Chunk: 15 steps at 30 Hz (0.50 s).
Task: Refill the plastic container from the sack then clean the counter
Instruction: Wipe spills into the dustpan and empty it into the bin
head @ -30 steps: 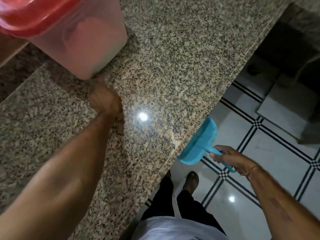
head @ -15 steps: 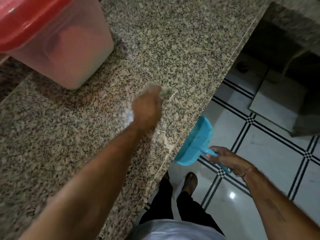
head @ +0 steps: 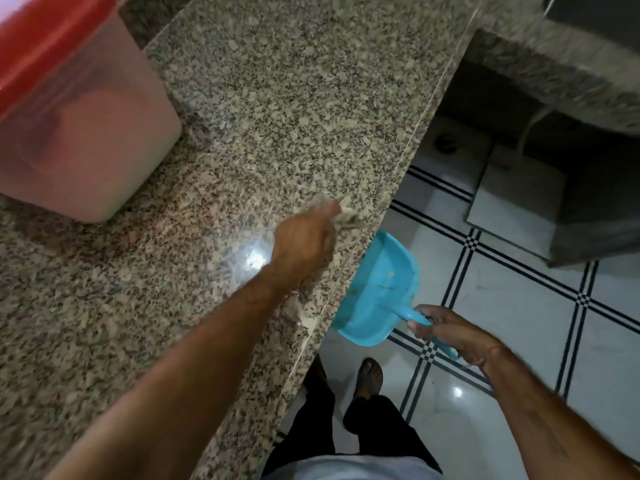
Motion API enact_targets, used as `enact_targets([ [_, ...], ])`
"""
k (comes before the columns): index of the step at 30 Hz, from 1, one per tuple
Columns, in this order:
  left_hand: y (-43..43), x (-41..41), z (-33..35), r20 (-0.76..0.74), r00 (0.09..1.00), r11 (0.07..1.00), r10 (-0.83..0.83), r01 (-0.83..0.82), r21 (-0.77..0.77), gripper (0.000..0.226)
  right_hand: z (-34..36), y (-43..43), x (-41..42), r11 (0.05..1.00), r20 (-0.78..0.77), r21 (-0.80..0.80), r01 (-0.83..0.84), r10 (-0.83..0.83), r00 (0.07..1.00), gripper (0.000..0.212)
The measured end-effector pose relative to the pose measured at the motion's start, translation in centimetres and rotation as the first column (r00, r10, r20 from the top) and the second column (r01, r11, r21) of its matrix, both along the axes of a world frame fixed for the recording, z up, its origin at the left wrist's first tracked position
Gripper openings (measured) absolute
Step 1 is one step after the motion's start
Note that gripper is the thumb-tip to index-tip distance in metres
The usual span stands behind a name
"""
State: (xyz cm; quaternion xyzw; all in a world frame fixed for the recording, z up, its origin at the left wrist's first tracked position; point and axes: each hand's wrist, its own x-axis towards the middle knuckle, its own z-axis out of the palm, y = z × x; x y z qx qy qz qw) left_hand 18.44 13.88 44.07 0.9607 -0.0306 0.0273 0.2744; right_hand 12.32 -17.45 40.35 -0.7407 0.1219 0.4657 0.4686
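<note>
Dustpan [head: 379,292] in right hand [head: 450,332], below counter [head: 277,116] edge

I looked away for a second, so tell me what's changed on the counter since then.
The left hand swept its cloth from beside the plastic container across the counter to the edge above the dustpan. The right hand still holds the dustpan there; the container stayed put.

Left hand [head: 304,242] reached forward, fingers curled shut, palm down; right hand [head: 453,336] lower, fist clenched.
</note>
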Motion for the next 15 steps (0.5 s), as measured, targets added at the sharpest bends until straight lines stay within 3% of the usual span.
enact_targets([
  [2,2.2,1.8,-0.1,0.006,0.982,0.982,0.187,-0.187,0.035,0.027,0.1,-0.7,0.6,1.0,0.016,-0.012,-0.01,0.01,1.0,0.008],
  [4,6.4,4.4,-0.4,0.013,0.888,0.882,0.459,-0.458,0.111,0.03,0.2,-1.2,1.5,1.0,0.034,-0.018,-0.007,0.008,0.999,0.008],
  [6,9.1,6.6,-0.5,-0.002,0.82,0.808,0.572,-0.564,0.172,0.031,-0.1,-1.6,2.3,1.0,0.047,-0.025,-0.013,0.015,0.999,0.006],
  [9,5.6,7.7,-1.1,0.071,0.91,0.904,0.409,-0.414,0.102,0.034,-0.5,-2.0,3.6,0.998,0.052,-0.029,-0.054,0.055,0.997,0.007],
  [11,1.1,6.7,-1.4,0.082,0.989,0.99,0.126,-0.13,0.047,0.033,-0.6,-2.3,4.6,0.998,0.031,-0.014,-0.063,0.064,0.997,0.006],
  [13,-1.3,5.3,-1.1,0.051,0.989,0.99,-0.139,0.137,0.039,0.034,-0.5,-2.7,5.6,0.999,0.011,0.027,-0.046,0.046,0.999,0.009],
  [15,-0.8,6.2,-0.1,0.029,0.994,0.993,-0.11,0.11,-0.032,0.037,-0.6,-3.3,6.5,0.998,-0.003,0.04,-0.05,0.05,0.999,0.008],
])
